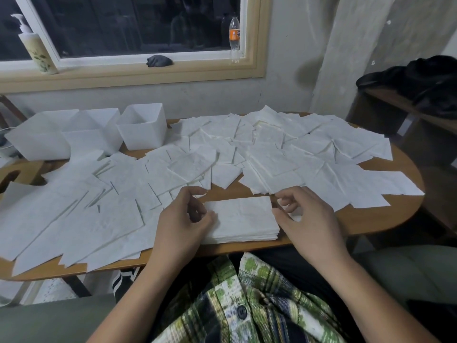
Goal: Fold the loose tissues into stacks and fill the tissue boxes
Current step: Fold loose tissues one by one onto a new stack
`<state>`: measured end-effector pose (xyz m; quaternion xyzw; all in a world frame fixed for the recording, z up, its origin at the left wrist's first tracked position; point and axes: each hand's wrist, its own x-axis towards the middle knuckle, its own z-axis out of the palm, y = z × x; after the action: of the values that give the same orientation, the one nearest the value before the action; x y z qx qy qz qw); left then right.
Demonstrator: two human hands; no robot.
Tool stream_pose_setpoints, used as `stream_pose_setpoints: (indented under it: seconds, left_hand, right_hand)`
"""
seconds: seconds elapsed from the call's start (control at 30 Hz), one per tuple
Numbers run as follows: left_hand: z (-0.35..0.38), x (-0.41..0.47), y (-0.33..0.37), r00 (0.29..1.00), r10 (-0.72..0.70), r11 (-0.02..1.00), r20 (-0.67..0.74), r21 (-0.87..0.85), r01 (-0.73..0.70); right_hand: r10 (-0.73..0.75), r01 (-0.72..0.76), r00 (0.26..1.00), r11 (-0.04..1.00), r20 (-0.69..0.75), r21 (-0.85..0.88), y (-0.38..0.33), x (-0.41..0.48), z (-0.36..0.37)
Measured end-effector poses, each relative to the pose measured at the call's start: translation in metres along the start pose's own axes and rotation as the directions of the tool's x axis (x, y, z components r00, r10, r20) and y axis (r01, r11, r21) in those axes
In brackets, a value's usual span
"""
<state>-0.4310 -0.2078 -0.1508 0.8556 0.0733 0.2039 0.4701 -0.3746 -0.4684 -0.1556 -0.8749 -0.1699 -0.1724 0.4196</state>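
**Folded stack at the near edge, hands at both ends**

A neat folded tissue stack (243,220) lies at 6 o'clock on the wooden surface (371,219), close to its near edge. The left hand (183,219) rests over the stack's 9 o'clock end with the thumb on top and the fingers curled. I cannot tell whether it grips the stack. The right hand (306,216) sits at the stack's 3 o'clock end, released, with fingers loosely curled and the thumb tip at the edge. Loose tissues (222,154) overlap across most of the surface, from 8 o'clock round to 3 o'clock. Three white tissue boxes (143,127) stand side by side at 10 o'clock, open tops up. A pump bottle (37,48) and an orange-labelled bottle (234,38) stand on the windowsill at 12 o'clock.
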Motion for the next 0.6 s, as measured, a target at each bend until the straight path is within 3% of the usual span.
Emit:
stream_pose_setpoints:
  seconds: [0.33, 0.6]
  left_hand:
    - [0.0, 0.0, -0.002, 0.998, 0.031, 0.999, -0.063, -0.008, -0.031]
    - [-0.001, -0.002, 0.0, 0.995, -0.019, 0.996, -0.102, -0.084, 0.01]
  right_hand:
    - [0.0, 0.046, 0.992, 0.935, 0.129, -0.352, 0.035, -0.025, -0.036]
    - [-0.029, 0.111, 0.969, 0.938, 0.245, -0.327, 0.028, -0.043, -0.049]
